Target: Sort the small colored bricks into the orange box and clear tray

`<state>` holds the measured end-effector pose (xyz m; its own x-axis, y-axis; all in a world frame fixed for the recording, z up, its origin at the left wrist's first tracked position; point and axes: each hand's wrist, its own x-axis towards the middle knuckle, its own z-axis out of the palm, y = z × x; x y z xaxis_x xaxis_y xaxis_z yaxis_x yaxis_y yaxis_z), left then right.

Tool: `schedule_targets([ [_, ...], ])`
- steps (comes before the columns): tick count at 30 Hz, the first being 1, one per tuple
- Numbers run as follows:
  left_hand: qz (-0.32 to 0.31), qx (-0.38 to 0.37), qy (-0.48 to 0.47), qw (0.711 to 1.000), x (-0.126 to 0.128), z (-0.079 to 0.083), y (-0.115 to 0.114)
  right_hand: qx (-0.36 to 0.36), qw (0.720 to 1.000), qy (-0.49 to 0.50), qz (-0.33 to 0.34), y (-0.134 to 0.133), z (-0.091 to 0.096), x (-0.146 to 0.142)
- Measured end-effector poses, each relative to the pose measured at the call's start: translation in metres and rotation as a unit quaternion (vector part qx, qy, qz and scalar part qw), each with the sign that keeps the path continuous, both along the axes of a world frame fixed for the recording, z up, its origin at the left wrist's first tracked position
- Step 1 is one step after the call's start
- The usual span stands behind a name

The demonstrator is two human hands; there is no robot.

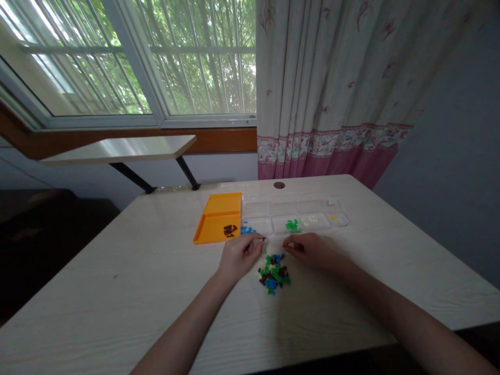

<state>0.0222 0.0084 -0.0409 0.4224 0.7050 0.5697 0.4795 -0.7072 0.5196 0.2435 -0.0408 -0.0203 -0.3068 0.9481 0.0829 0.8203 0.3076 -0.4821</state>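
My left hand [239,255] is closed in a pinch, with a small dark brown piece [264,239] at its fingertips. Across from it, my right hand [310,248] is closed too, thumb and fingers together; what it holds, if anything, is too small to make out. Just below and between both hands lies a loose pile of small plastic pieces [273,275] in green, blue, brown and a little yellow. Brown pieces [230,230] sit in the near half of an open orange case [213,229], beyond my left hand.
A clear compartment tray [262,227] lies behind my hands, beside the orange case. Its near row holds blue pieces [247,229], green pieces [292,225] and yellow pieces [311,221]. A raised white shelf [128,148] stands at the table's back left, below the window.
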Motion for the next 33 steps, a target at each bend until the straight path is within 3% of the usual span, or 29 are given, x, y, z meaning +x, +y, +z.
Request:
schedule_targets([
  [7,0.046,0.034,-0.057,0.997,-0.004,0.0,0.002,-0.037,0.996,-0.051,0.069,0.0,0.003,0.0],
  [22,0.049,0.042,-0.078,0.995,-0.005,0.0,0.002,-0.05,0.995,-0.062,0.056,-0.001,0.006,0.0],
  [26,0.134,0.011,-0.067,0.989,-0.009,0.001,0.01,-0.059,0.995,-0.058,0.055,-0.001,0.006,0.0],
  [30,0.275,-0.056,-0.048,0.959,-0.016,0.004,0.02,-0.058,0.995,-0.058,0.055,-0.001,0.005,0.002],
  [33,0.33,-0.088,-0.011,0.94,-0.018,0.007,0.023,-0.062,0.995,-0.054,0.054,-0.001,0.003,0.003],
])
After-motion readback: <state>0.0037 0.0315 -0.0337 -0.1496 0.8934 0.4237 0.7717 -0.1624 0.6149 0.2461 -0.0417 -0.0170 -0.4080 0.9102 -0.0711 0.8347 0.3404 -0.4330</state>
